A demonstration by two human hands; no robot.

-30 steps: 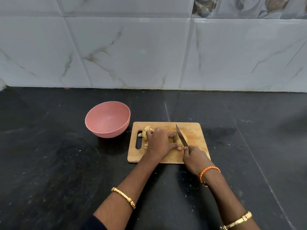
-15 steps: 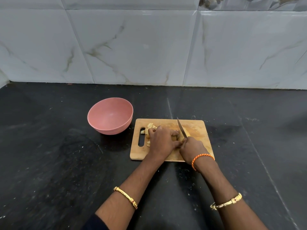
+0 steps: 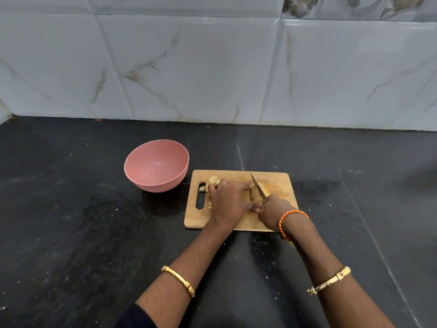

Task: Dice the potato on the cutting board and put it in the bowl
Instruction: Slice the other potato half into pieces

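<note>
1. Head view: a wooden cutting board (image 3: 272, 183) lies on the black counter (image 3: 71, 233), with the pink bowl (image 3: 156, 165) just beside its far left corner.
2. The left hand (image 3: 228, 202) curls over the potato (image 3: 256, 191) in the middle of the board, holding it down.
3. Cut pieces (image 3: 212, 180) lie near the board's handle slot.
4. The right hand (image 3: 274, 209) grips the knife (image 3: 258, 188), its blade slanting down onto the potato.

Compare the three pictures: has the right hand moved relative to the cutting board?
Yes. The right hand, gripping the knife, has slid forward onto the cutting board, towards the left hand; earlier it sat at the board's near edge.
</note>
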